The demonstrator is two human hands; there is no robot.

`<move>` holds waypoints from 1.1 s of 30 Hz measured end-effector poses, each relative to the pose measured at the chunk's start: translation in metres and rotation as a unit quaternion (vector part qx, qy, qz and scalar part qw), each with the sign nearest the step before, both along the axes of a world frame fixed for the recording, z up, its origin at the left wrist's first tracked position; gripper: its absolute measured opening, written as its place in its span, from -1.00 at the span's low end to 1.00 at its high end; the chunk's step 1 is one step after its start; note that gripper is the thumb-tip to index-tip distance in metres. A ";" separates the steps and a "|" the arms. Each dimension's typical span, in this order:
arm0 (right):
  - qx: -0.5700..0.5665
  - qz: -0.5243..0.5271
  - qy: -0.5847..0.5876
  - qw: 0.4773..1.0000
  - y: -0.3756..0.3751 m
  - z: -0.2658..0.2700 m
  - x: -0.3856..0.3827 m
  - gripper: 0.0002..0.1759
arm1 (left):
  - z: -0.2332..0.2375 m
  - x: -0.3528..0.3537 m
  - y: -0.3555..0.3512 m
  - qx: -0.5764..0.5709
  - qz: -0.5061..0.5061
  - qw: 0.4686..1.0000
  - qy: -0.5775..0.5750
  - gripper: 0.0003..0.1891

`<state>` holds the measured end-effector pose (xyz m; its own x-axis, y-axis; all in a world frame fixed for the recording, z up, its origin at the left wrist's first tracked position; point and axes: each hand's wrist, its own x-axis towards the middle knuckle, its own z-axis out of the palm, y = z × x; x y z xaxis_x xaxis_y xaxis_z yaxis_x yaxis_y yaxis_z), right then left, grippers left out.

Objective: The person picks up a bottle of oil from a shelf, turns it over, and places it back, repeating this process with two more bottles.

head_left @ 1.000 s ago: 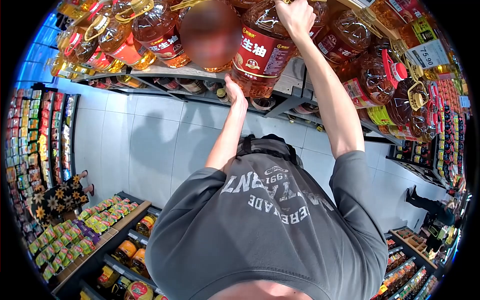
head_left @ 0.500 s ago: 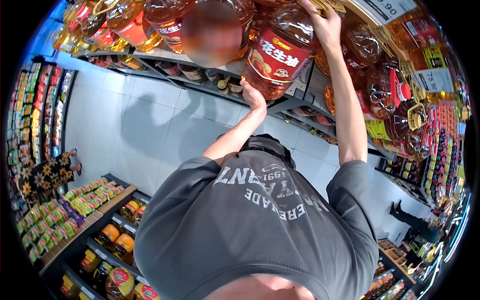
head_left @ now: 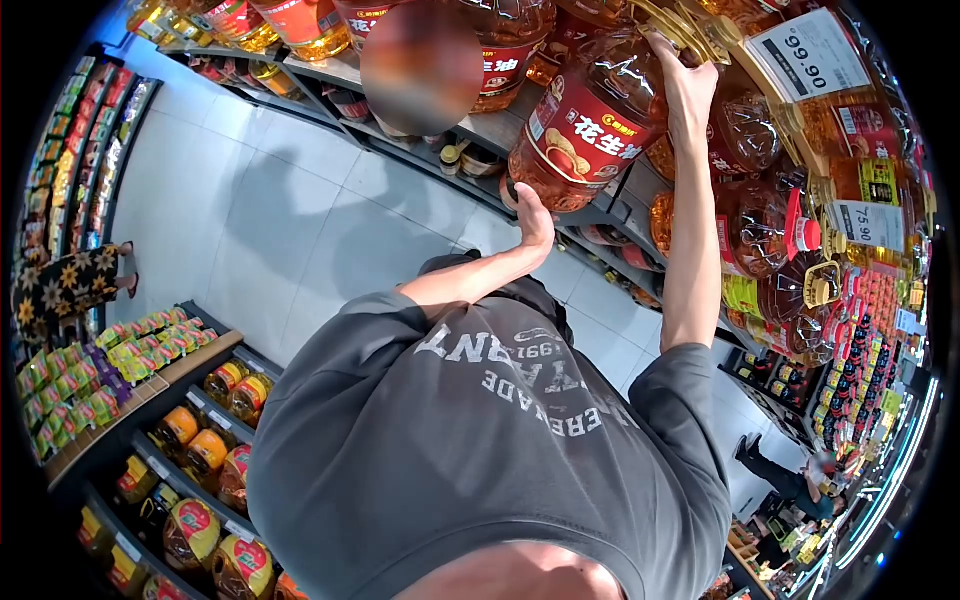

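A large clear jug of peanut oil (head_left: 585, 135) with a red label and golden-brown oil is tilted at the edge of the shelf. My right hand (head_left: 688, 88) is closed around its top, by the gold handle and cap. Against the base of the jug rests my left hand (head_left: 532, 218), thumb up its side and the other fingers mostly hidden behind and under it. Similar red-labelled oil jugs (head_left: 508, 62) stand beside it on the shelf (head_left: 490, 128). A blurred round patch covers part of that row.
Price tags (head_left: 810, 55) and more oil jugs (head_left: 755, 225) line the right side. Behind me at the left is a low display of bottles (head_left: 205, 450) and small packets (head_left: 75, 395). A person in a flowered garment (head_left: 70, 290) stands left; another in dark clothes (head_left: 790, 480) is at right.
The jug appears slightly lower and further right, with both hands still on it. The whole view has shifted a little, showing more of the price tag and of the person at right.
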<state>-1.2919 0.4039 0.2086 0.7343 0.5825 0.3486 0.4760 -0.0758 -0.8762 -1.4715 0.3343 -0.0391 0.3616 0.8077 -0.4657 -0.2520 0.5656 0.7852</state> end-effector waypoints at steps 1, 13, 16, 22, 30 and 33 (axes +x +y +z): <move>-0.039 0.000 -0.009 0.999 0.000 0.004 -0.003 -0.51 | 0.008 0.000 -0.003 -0.002 0.009 1.000 -0.005 -0.12; 0.113 0.110 0.007 0.987 -0.034 -0.002 0.027 -0.59 | -0.005 -0.027 -0.006 0.120 -0.261 0.956 -0.054 -0.28; 0.149 0.106 0.032 0.983 -0.050 -0.009 0.038 -0.61 | 0.010 -0.027 -0.004 0.040 -0.285 0.954 -0.090 -0.30; 0.143 0.073 0.096 0.982 -0.066 -0.012 0.044 -0.58 | 0.018 -0.031 -0.001 0.081 -0.316 0.942 -0.084 -0.23; 0.119 0.087 0.109 0.983 -0.064 -0.004 0.036 -0.59 | 0.014 -0.033 0.002 0.076 -0.317 0.942 -0.084 -0.22; 0.109 0.101 0.138 0.979 -0.062 0.000 0.033 -0.59 | 0.009 -0.031 0.001 0.068 -0.316 0.941 -0.097 -0.23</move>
